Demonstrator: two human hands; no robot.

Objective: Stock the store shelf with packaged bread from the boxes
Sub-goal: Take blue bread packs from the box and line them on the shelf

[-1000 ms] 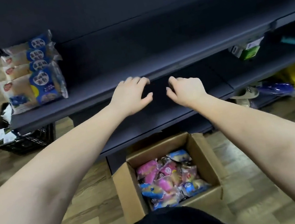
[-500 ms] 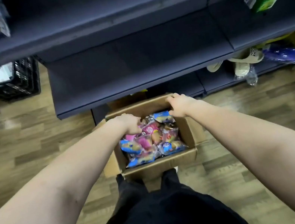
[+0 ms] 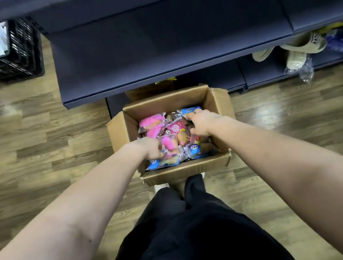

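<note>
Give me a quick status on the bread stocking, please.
Left hand and right hand both down in the box, on the bread packets; grip unclear. Shelf in front unobstructed.

The cardboard box [image 3: 186, 169] is sitting open on the floor, flaps folded outward, its far side tucked just under the front edge of the dark blue shelf [image 3: 168, 38]. Inside, bread packs [image 3: 174, 128] are lying jumbled and overlapping: pink packs [image 3: 152, 121] toward the far left and middle, blue packs [image 3: 197, 149] along the near wall.
</note>
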